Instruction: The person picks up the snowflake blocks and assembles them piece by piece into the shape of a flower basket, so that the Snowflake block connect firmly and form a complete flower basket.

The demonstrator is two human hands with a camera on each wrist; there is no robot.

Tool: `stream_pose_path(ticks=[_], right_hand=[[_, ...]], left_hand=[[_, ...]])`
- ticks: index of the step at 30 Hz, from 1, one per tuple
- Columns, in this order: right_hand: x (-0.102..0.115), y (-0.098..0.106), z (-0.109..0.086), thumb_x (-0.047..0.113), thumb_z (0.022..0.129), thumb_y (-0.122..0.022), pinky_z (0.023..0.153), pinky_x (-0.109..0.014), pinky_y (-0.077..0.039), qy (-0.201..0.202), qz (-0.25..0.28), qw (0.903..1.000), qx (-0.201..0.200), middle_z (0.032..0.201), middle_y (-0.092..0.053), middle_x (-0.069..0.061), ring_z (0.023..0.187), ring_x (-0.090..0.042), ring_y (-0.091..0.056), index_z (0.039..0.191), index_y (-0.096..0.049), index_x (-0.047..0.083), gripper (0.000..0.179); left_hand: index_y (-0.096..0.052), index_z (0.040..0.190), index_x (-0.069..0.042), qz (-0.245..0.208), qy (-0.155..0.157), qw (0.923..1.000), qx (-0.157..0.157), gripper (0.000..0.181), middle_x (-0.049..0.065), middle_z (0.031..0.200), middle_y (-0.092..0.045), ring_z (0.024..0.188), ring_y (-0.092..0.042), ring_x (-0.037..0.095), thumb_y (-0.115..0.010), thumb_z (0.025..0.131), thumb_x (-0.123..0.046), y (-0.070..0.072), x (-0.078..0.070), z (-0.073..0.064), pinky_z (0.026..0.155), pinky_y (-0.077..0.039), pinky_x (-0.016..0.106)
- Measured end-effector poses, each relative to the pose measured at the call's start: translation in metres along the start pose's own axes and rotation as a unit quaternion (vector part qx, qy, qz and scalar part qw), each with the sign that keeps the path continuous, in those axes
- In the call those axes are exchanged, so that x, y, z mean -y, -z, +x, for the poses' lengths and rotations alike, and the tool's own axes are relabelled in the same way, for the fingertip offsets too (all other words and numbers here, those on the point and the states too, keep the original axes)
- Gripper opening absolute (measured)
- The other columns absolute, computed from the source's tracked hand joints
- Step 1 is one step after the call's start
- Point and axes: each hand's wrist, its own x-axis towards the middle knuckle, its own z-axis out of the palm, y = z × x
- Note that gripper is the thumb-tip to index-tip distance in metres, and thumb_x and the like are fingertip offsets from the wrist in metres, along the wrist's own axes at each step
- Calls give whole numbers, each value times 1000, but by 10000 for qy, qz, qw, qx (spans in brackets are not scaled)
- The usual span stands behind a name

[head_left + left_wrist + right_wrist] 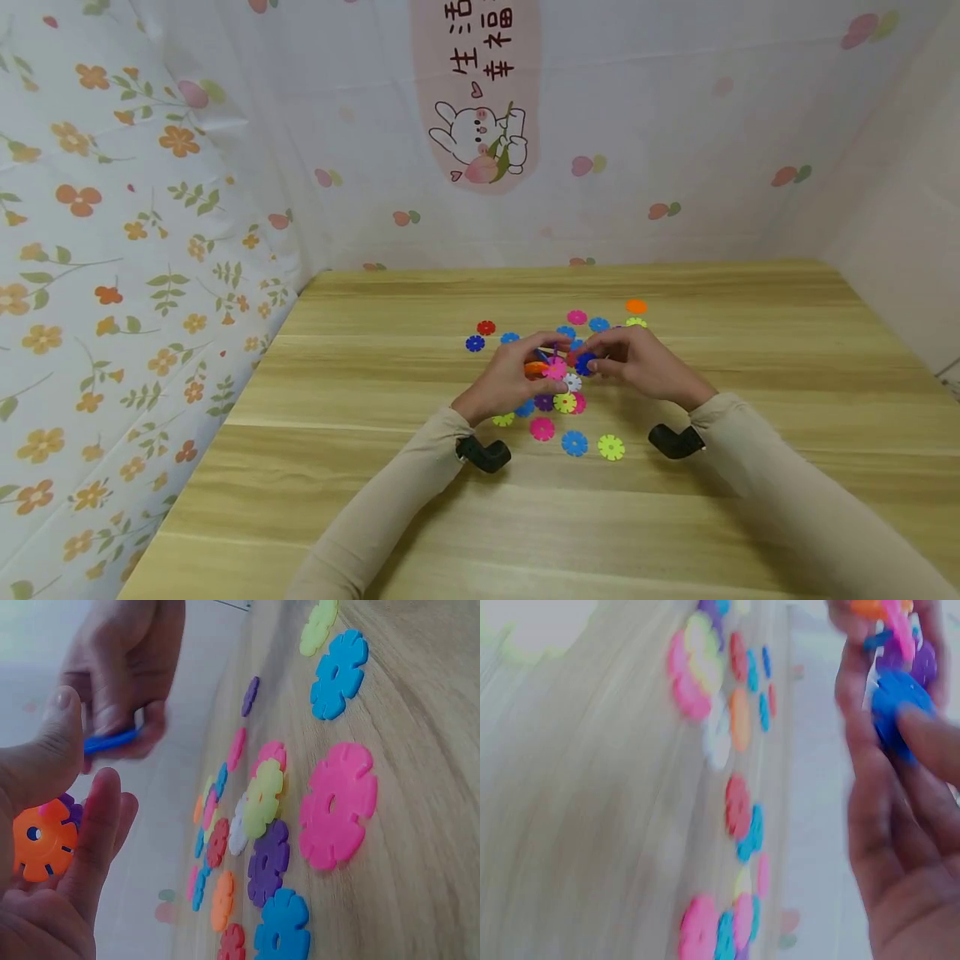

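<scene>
My left hand (506, 382) holds a small cluster of joined plastic snowflake discs above the table. An orange disc (43, 844), a pink disc (555, 368) and a purple disc (925, 666) show in it. Close by on the right, my right hand (652, 368) pinches a dark blue snowflake disc (585, 364) between thumb and fingers, right at the cluster. The right wrist view is blurred, and whether the blue disc (898, 709) touches the cluster I cannot tell. Fingers hide part of the joined pieces.
Loose notched discs lie on the wooden table (337, 467) under and around the hands, among them a pink disc (542, 429), a light blue disc (574, 443) and a yellow-green disc (611, 447). A printed curtain (645, 125) hangs behind the table. Black wrist mounts (487, 455) sit below both hands.
</scene>
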Motion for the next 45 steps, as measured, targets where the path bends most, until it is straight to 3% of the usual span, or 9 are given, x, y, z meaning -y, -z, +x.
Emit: stream_pose_path(ticks=[8, 14, 19, 26, 31, 35, 39, 42, 45], right_hand=[[10, -10, 6, 0, 94, -66, 75, -24, -60, 110, 199, 9971, -733, 98, -73, -14, 85, -29, -72, 107, -69, 4, 14], [10, -12, 6, -2, 91, -68, 76, -21, -60, 376, 419, 9938, -963, 103, -73, -17, 85, -15, -74, 103, -74, 2, 15], [13, -15, 5, -5, 90, -69, 74, -22, -61, 576, 548, 9895, -1210, 100, -75, -21, 81, -14, -75, 103, -76, -2, 15], [18, -20, 7, -4, 91, -67, 75, -22, -61, 497, 539, 9882, -1347, 103, -75, -25, 82, -1, -73, 107, -75, -6, 17], [20, -27, 7, -4, 90, -69, 73, -18, -59, 404, 450, 9858, -1569, 106, -74, -27, 85, 3, -72, 110, -74, -8, 21], [20, -29, 8, 0, 89, -72, 75, -19, -60, 260, -19, 9904, -1358, 109, -76, -19, 90, -9, -75, 110, -76, 1, 21], [18, -25, 9, 3, 89, -74, 74, -27, -61, 189, -753, 9908, -1105, 109, -76, -13, 90, -24, -76, 110, -76, 8, 23], [14, -22, 7, -1, 86, -75, 69, -26, -58, 186, -1289, 9887, -748, 100, -77, -12, 80, -20, -73, 102, -76, 6, 17], [9, -25, 6, -2, 84, -75, 64, -22, -53, 314, -1682, 9852, -41, 90, -76, -8, 71, -10, -65, 96, -77, 4, 14]], left_hand=[[-50, 147, -15, 72, 31, 9999, 69, 63, 4, 147, -56, 130, -59, 23, -76, 89, -14, -2, -4, 3, 111, -48, 39], [-47, 149, -17, 92, 88, 9998, 151, 65, 3, 148, -55, 127, -60, 22, -75, 90, -17, -2, -5, 5, 108, -50, 34], [-43, 152, -17, 7, 131, 9995, 285, 65, 3, 152, -51, 135, -53, 21, -72, 93, -19, -1, -6, 5, 108, -50, 36], [-35, 155, -13, -233, 287, 9983, 456, 65, 5, 157, -44, 143, -45, 22, -65, 98, -16, -3, -8, 5, 116, -43, 41], [-34, 155, -11, -324, 70, 9986, 402, 64, 8, 155, -44, 140, -48, 24, -64, 98, -15, -3, -7, 5, 115, -44, 40], [-40, 151, -13, 106, -18, 9994, 339, 63, 5, 150, -50, 136, -51, 22, -69, 95, -18, 1, 0, 2, 114, -45, 40], [-51, 143, -15, 450, 79, 9990, -11, 59, 3, 139, -59, 128, -57, 20, -76, 90, -25, 6, 4, -1, 110, -47, 40], [-57, 133, -14, 419, 210, 9987, -207, 53, 3, 128, -64, 117, -62, 19, -80, 87, -26, 7, 5, -3, 103, -52, 36], [-58, 126, -12, 367, 348, 9983, -276, 49, 4, 124, -64, 111, -63, 19, -82, 85, -25, 7, 5, -3, 95, -55, 28]])
